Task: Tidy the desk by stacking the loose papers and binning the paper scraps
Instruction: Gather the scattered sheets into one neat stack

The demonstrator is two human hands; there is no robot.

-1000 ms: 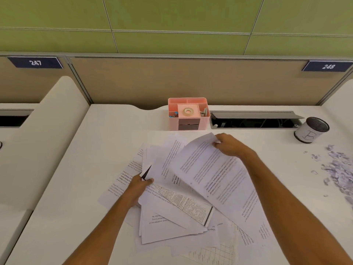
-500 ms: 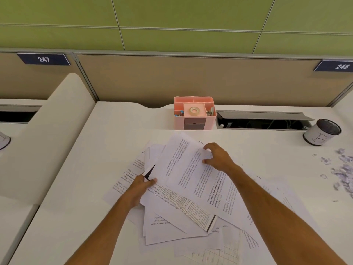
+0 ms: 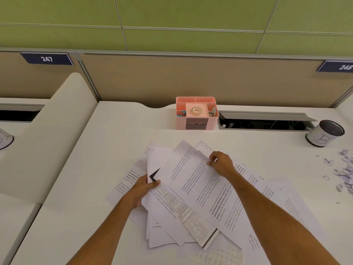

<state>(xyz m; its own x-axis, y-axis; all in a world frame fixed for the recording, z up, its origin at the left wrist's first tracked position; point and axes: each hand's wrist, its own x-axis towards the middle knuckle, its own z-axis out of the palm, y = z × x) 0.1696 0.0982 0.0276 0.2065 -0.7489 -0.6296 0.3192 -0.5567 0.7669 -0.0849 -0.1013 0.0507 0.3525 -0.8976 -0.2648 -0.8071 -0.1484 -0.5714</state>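
A messy pile of printed white papers [image 3: 183, 190] covers the middle of the white desk [image 3: 114, 142]. My left hand [image 3: 142, 188] grips the left edge of a bundle of sheets, thumb on top. My right hand [image 3: 219, 163] pinches the far corner of the top printed sheet [image 3: 202, 180], which lies on the pile. More sheets [image 3: 282, 203] are spread flat to the right, under my right forearm. Small torn paper scraps [image 3: 343, 173] lie scattered at the desk's right edge.
A pink desk organiser [image 3: 196, 113] with tape and clips stands at the back centre. Beside it is an open cable tray [image 3: 265, 122]. A white can with a dark inside [image 3: 325, 133] stands at the back right. A cream divider [image 3: 47, 134] borders the left.
My right hand has carried the top sheet leftwards and lowered it onto the bundle held by my left hand. My left hand has stayed in place.
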